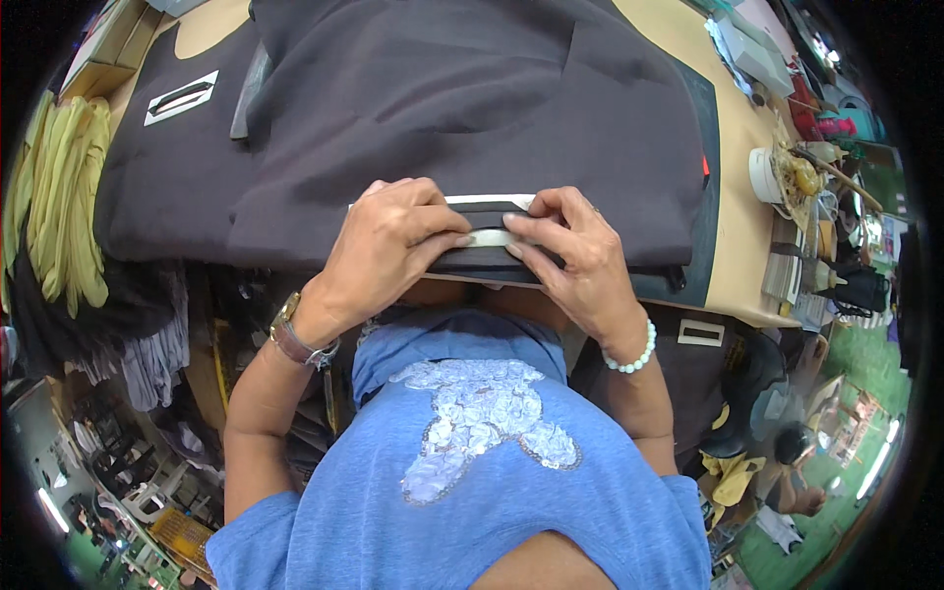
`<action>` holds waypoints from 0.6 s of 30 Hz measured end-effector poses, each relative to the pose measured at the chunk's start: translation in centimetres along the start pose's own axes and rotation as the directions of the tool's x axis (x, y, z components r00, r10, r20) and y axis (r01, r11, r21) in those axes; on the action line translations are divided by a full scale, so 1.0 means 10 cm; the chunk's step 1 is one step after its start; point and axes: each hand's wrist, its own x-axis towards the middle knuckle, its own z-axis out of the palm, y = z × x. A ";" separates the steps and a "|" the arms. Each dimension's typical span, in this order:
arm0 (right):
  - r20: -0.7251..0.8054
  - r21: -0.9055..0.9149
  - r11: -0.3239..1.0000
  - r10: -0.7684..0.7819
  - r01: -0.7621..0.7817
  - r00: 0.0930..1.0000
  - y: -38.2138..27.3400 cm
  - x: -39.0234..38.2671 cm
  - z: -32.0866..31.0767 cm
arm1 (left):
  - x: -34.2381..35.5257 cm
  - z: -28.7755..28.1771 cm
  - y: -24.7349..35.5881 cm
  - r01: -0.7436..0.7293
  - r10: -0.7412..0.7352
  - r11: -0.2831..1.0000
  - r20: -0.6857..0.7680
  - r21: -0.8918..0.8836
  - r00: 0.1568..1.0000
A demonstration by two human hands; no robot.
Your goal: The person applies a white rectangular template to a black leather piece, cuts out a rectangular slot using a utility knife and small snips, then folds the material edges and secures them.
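Note:
A large dark grey cloth piece lies over the table, its near edge in front of me. At that edge, my left hand and my right hand pinch the two ends of a short white strip, fingertips closed. The strip lies along black folded fabric. A white edge of backing shows behind the fold. At the upper left, a white rectangular patch with a black slit-like opening sits on the cloth. What lies under my fingers is hidden.
Yellow-green cloth strips hang at the table's left edge. A white roll, a stick and small items stand on the right of the tan tabletop. Dark cloth with a white frame-shaped patch hangs below. Another person is at lower right.

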 end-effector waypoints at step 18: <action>-0.017 -0.375 0.927 0.001 -0.007 1.000 0.06 0.23 0.12 | 0.01 -0.04 -0.01 -0.014 0.013 1.000 0.038 0.015 0.999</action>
